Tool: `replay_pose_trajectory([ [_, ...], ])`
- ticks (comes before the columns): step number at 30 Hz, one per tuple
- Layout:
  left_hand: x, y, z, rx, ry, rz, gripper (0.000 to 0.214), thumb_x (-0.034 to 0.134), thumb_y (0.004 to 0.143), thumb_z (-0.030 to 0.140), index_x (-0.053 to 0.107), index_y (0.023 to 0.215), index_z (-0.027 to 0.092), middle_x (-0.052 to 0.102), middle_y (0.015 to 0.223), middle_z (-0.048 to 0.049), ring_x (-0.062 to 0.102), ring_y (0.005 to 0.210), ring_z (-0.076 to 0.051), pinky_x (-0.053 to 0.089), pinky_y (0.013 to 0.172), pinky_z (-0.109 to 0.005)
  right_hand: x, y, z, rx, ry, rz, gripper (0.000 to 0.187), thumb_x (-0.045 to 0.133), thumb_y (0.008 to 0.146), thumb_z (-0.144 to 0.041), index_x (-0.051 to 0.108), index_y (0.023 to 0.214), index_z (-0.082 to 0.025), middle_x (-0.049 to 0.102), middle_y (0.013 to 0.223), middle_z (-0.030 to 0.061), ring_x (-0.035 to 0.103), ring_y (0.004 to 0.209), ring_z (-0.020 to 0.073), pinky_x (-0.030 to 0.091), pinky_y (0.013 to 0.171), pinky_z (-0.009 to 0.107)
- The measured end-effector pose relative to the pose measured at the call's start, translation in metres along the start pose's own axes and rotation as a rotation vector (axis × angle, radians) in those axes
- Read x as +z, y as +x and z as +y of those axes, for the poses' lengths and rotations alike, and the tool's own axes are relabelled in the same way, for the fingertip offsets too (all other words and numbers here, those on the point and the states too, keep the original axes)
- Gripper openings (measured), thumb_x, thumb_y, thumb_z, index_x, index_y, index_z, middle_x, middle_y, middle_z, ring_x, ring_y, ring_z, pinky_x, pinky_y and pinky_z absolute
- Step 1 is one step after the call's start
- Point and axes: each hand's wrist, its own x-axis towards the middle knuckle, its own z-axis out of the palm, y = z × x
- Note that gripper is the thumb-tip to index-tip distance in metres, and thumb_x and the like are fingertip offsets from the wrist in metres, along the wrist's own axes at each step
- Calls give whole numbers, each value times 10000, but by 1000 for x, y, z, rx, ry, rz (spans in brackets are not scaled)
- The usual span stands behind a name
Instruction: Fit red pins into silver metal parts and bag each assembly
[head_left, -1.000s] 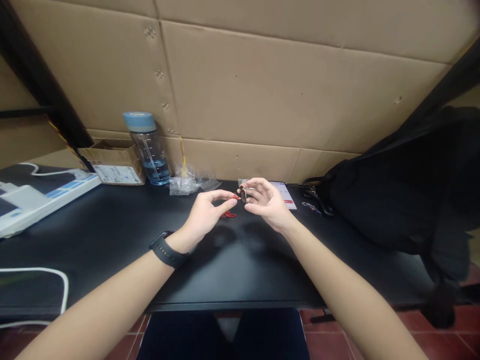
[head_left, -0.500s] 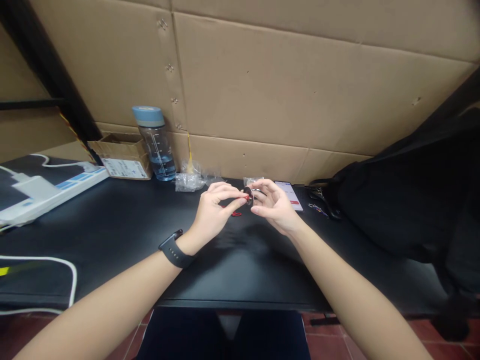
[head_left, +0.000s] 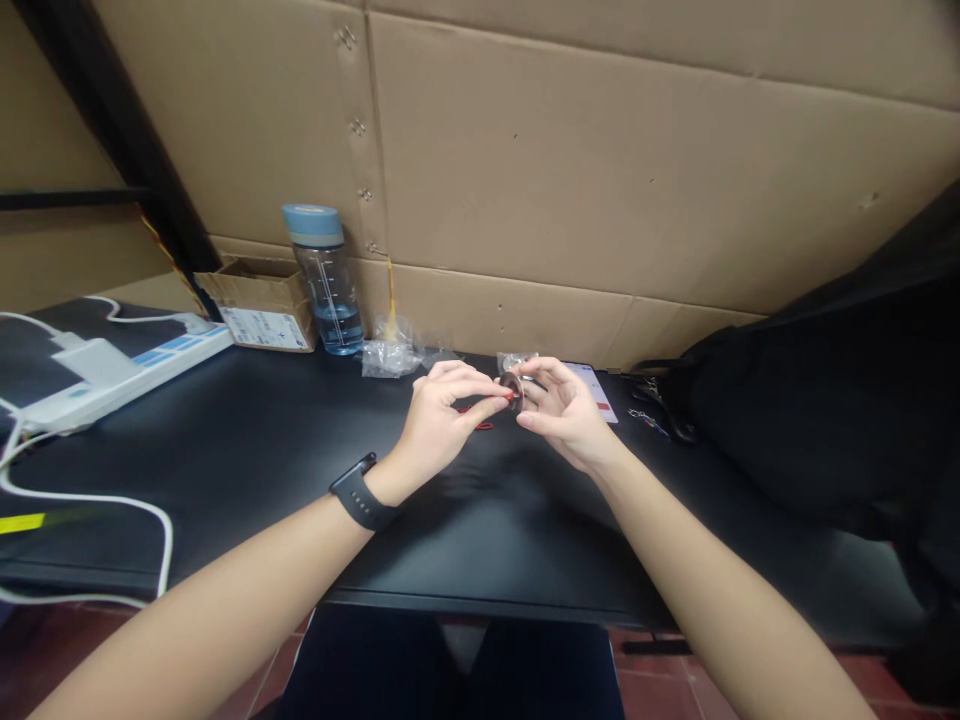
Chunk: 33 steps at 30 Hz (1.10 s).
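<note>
My left hand [head_left: 441, 418], with a black watch [head_left: 364, 492] on its wrist, pinches a red cord [head_left: 484, 426] between thumb and fingertips. Part of the cord shows as a loop below those fingers. Right at the pinch is a small dark round disc [head_left: 514, 383] with a shiny rim, standing on edge in the air. My right hand [head_left: 571, 415] has its thumb and curled fingers around the disc's right side. The disc's kind is too small to make out, and its far face is hidden by my right fingers.
Behind the hands lie clear plastic bags [head_left: 391, 358] and a phone [head_left: 596, 390]. Farther left stand a water bottle [head_left: 330, 290], an open cardboard box [head_left: 259, 310] and a white power strip [head_left: 142, 378]. Keys [head_left: 649, 422] and a black bag [head_left: 817, 400] are at the right.
The view has shifted, so most things appear slightly farther right. Both hands keep much the same hold on the cord and disc.
</note>
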Motion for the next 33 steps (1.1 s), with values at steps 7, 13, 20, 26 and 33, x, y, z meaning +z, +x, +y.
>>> replay_pose_trajectory([
  [7,-2,-1,3,-19,109,-17,55,760,866,309,805,896,318,772,946,8,613,1029,-222,432,975,-418,1,-1,0,6,-1,-7,520,919,649,-205,661,1090,-301,611,1233,33,619,1155,217,554,983,379],
  [13,-1,-1,8,-26,156,-8,48,754,871,291,793,883,316,773,939,15,611,1008,-218,425,957,-412,1,-1,2,13,-26,5,508,920,642,-194,671,1075,-288,627,1199,37,632,1113,210,555,976,376],
  [20,-1,-1,12,-51,208,-1,35,726,891,283,760,887,277,775,962,13,616,1028,-221,417,950,-411,1,-1,3,1,-19,7,504,922,638,-180,680,1067,-288,619,1169,30,630,1079,195,559,944,356],
  [26,-1,-2,17,-39,254,-1,47,724,892,296,748,862,270,772,947,13,609,1027,-222,404,932,-400,4,-2,1,10,-32,16,501,927,630,-193,681,1055,-290,616,1152,27,630,1061,191,564,918,342],
  [33,-1,-3,22,-25,291,5,46,740,877,307,754,858,268,773,944,5,602,1031,-230,388,917,-400,5,-1,2,-14,-53,30,495,932,622,-202,685,1042,-291,622,1113,28,626,1039,187,575,869,312],
])
